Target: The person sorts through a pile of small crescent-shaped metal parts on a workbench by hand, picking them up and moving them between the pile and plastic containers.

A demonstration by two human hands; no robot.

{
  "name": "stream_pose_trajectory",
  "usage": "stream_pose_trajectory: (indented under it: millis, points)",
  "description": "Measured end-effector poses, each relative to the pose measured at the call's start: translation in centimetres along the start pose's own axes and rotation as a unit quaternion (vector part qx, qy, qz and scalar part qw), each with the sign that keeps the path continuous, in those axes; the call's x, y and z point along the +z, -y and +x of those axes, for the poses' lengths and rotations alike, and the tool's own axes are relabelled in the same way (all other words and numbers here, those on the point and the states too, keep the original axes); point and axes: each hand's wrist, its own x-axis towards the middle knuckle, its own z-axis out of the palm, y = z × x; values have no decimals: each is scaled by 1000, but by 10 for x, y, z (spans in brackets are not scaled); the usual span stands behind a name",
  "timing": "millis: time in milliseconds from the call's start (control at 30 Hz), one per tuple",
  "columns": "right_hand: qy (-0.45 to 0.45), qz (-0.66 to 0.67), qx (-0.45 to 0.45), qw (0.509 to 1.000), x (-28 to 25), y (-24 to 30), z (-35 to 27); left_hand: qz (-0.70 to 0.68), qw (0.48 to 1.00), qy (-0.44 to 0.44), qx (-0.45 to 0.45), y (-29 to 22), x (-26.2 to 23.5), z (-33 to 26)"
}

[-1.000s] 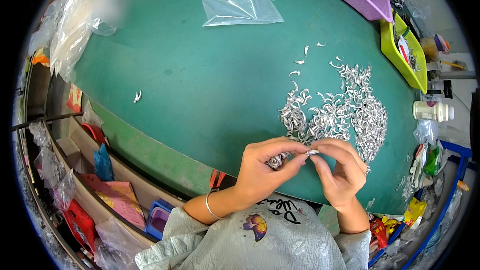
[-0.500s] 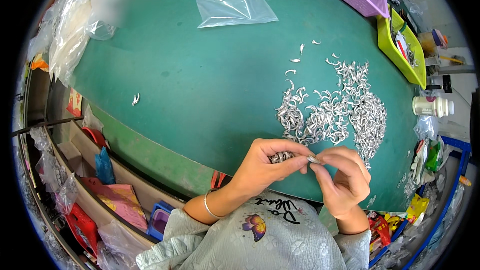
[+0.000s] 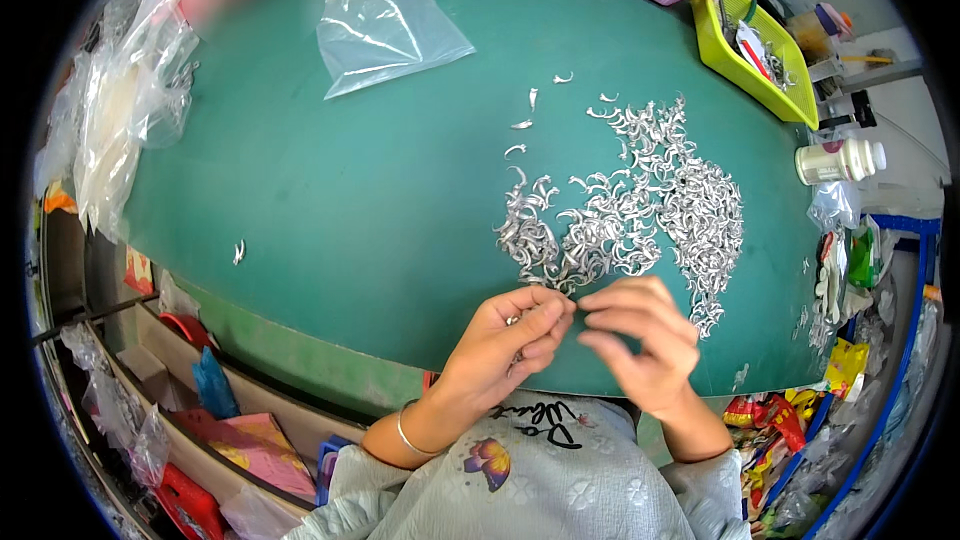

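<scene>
1. Left hand [image 3: 500,345] curled nearly closed — silver pieces [image 3: 513,321] peeking out of its grip!
2. Right hand [image 3: 652,345] just beside it, half open, thumb parted from the fingers, gripping nothing I can see.
3. And the curved silver heap [image 3: 703,210] — spread on the green table [image 3: 350,200], just beyond both hands.

Bright, even light. White glare streaks across clear flat plastic bag [image 3: 395,35]; glints on small curved silver-coloured pieces [image 3: 708,210]. Smeared blur at upper left. Fisheye bends smooth green tabletop's [image 3: 350,190] edges; corners black.
</scene>
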Motion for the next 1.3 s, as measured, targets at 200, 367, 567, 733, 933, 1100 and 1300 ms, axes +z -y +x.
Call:
stream_pose_trajectory:
  millis: [200,367,567,733,933,1100,1300]
  points:
    - [-23,-227,115,967,-37,-61,38,-47,999,-13,-11,-2,2,7]
    - [99,-336,109,930,-23,-96,62,28,999,-24,-14,2,17,12]
    - [239,-266,67,931,-17,-48,26,-14,1000,-12,-5,3,3,13]
    - [201,-212,25,956,-33,-49,2,26,999,-24,-5,1,7,14]
    - [-13,-215,82,973,-42,-81,42,78,997,-21,-9,1,15,16]
    - [12,-357,73,931,-30,-99,66,67,997,19,-14,2,15,19]
    - [-19,-338,57,939,-26,-101,61,77,997,-3,-7,-1,17,18]
